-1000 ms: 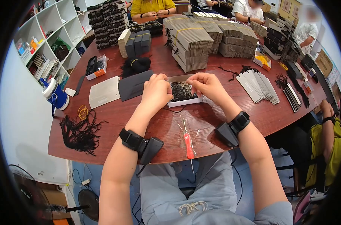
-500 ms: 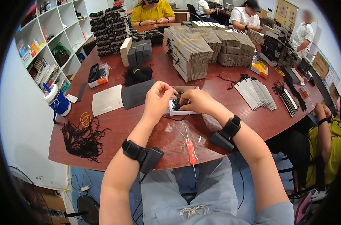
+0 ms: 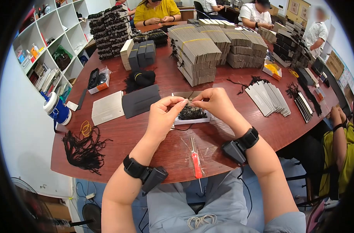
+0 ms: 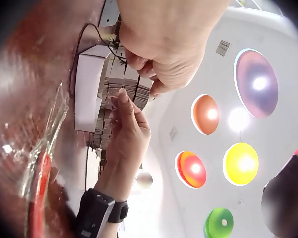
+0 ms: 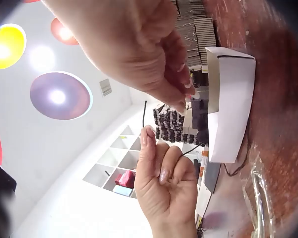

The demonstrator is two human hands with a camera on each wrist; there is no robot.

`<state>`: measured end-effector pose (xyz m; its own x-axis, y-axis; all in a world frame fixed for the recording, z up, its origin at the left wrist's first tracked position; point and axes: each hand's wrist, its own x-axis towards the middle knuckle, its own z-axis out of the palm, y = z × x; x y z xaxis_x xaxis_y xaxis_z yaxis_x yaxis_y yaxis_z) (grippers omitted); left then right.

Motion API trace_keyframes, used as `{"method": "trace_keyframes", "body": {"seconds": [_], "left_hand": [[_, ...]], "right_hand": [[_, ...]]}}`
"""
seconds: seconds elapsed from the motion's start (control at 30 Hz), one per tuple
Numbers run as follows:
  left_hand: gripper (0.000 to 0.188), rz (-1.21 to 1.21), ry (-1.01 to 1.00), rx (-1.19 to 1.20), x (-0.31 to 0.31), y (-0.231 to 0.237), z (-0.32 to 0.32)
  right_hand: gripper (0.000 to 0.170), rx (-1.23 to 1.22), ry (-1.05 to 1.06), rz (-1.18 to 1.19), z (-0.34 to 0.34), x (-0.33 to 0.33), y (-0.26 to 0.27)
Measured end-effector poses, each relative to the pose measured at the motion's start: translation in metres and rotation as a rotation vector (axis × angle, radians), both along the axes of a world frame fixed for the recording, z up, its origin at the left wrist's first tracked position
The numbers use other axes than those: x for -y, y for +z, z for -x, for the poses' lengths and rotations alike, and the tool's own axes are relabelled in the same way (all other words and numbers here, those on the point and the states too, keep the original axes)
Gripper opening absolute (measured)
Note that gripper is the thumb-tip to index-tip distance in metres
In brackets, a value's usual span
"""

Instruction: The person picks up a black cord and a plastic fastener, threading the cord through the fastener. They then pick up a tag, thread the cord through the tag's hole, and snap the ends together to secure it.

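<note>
Both hands meet at their fingertips above an open white box (image 3: 202,120) that holds a heap of small black pieces (image 3: 192,113). My left hand (image 3: 164,115) pinches a thin black cord (image 5: 144,114) between thumb and forefinger; in the right wrist view its end sticks up past the fingertips. Close beside it, my right hand (image 3: 217,104) pinches a small piece between thumb and forefinger; I cannot tell what kind it is. Nearer the table edge lies a red-handled tool (image 3: 196,165) with a thin metal shaft, on crumpled clear plastic.
Banded stacks of grey cards (image 3: 196,56) stand behind the box. Fanned grey tags (image 3: 266,99) lie right, and a dark card (image 3: 142,101) lies left. Black cords (image 3: 83,151) and a blue-white jug (image 3: 58,108) are at far left. Other people sit across the table.
The right hand dipped into the box, then rose and moved left to the left hand. Fingertips that were apart one second ago are now together above the box.
</note>
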<state>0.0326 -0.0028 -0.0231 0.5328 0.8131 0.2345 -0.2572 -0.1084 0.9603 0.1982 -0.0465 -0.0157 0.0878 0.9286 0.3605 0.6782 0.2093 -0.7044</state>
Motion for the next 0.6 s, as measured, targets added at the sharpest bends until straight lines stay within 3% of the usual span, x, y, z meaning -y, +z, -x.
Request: {"method": "trace_keyframes", "body": {"seconds": [0.17, 0.23, 0.3, 0.47, 0.6], "left_hand": [[0.011, -0.148, 0.079, -0.003, -0.005, -0.007, 0.002], [0.011, -0.200, 0.122, -0.032, -0.005, -0.009, 0.002], [0.010, -0.255, 0.169, -0.062, -0.006, -0.010, 0.003], [0.007, -0.724, 0.386, -0.201, 0.000, -0.004, 0.004], [0.009, -0.871, 0.432, -0.160, 0.002, -0.003, 0.005]], "right_hand": [[0.016, -0.078, -0.039, -0.016, -0.001, -0.001, -0.001], [0.016, -0.340, 0.012, 0.089, 0.001, 0.000, 0.001], [0.015, -0.404, 0.040, 0.120, 0.002, 0.000, 0.001], [0.019, -0.631, 0.105, 0.139, 0.004, 0.001, 0.001], [0.019, -0.762, 0.162, 0.091, 0.008, 0.007, 0.009]]}}
